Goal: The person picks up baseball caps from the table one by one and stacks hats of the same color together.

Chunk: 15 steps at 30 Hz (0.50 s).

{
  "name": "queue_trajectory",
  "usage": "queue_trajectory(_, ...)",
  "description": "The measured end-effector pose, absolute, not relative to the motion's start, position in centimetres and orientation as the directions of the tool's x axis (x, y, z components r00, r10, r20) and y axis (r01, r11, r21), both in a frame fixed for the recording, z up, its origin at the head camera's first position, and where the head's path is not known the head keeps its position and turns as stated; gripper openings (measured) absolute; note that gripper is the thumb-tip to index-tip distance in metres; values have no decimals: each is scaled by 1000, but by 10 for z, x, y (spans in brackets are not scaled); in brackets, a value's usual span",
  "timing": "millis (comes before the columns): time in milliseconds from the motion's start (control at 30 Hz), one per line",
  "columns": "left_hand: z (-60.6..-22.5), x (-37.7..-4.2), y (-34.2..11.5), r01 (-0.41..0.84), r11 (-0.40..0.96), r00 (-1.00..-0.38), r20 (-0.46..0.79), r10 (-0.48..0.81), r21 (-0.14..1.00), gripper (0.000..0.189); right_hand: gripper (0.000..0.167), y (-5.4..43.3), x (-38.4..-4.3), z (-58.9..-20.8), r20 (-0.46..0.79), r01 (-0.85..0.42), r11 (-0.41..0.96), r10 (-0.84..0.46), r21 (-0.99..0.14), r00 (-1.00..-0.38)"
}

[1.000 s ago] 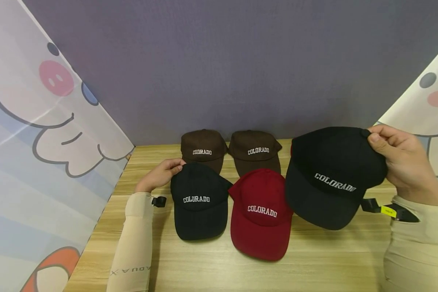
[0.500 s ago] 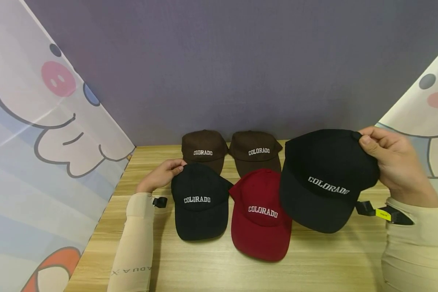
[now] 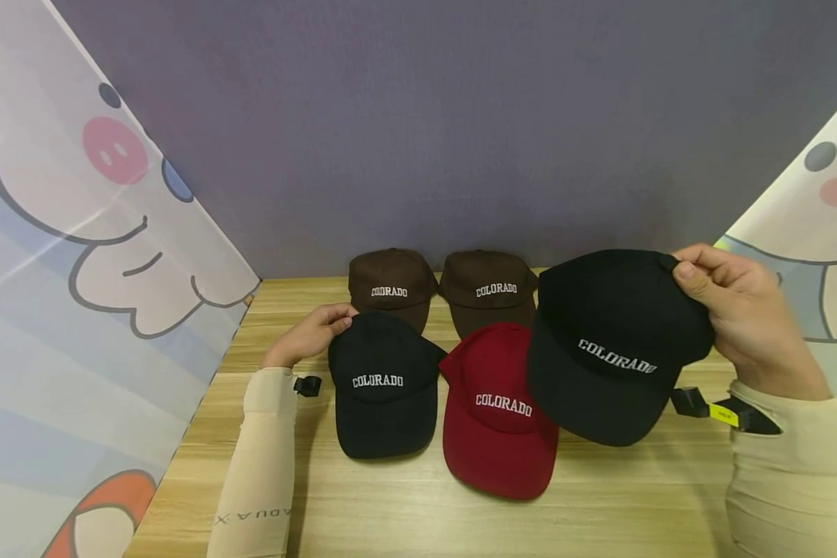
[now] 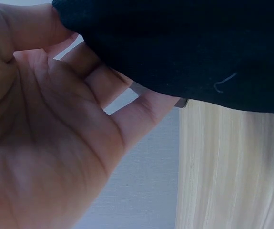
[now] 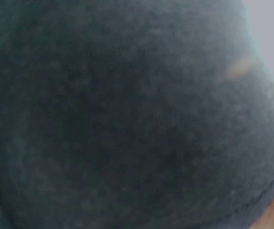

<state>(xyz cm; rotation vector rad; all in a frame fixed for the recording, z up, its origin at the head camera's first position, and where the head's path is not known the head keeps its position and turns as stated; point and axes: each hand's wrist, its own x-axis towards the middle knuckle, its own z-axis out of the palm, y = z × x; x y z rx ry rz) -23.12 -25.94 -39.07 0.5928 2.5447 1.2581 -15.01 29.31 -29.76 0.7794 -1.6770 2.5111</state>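
Note:
My left hand [image 3: 310, 337] pinches the upper left edge of a black baseball cap [image 3: 385, 422] lettered COLORADO at the left of the table. In the left wrist view its dark fabric [image 4: 184, 52] lies between thumb and fingers. At the right, my right hand [image 3: 749, 318] pinches the crown top of a second black baseball cap [image 3: 621, 306], held raised and tilted. This cap overlaps part of a red baseball cap [image 3: 498, 457] lying between the two. Blurred black cloth [image 5: 127, 119] nearly fills the right wrist view, hiding the fingers there.
Two brown baseball caps [image 3: 388, 271] sit side by side in the back row, their brims partly behind the front caps. A grey wall [image 3: 460, 132] rises behind the wooden table [image 3: 404, 511]. Cartoon-printed panels [image 3: 35, 310] flank both sides.
My right hand has moved left with its black cap, which now covers more of the red cap. The left hand keeps its hold in nearly the same spot.

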Motion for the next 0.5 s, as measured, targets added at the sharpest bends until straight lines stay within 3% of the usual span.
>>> queue_trajectory(267, -391, -230, -260, 245, 548, -891, -37, 452, 800, 21, 27, 284, -149, -297, 399, -287, -387, -248, -876, -883)
queue_trajectory(500, -391, -231, -260, 247, 541, -889, -34, 456, 804, 21, 28, 279, -148, -297, 430, -287, -455, -250, -843, -867)
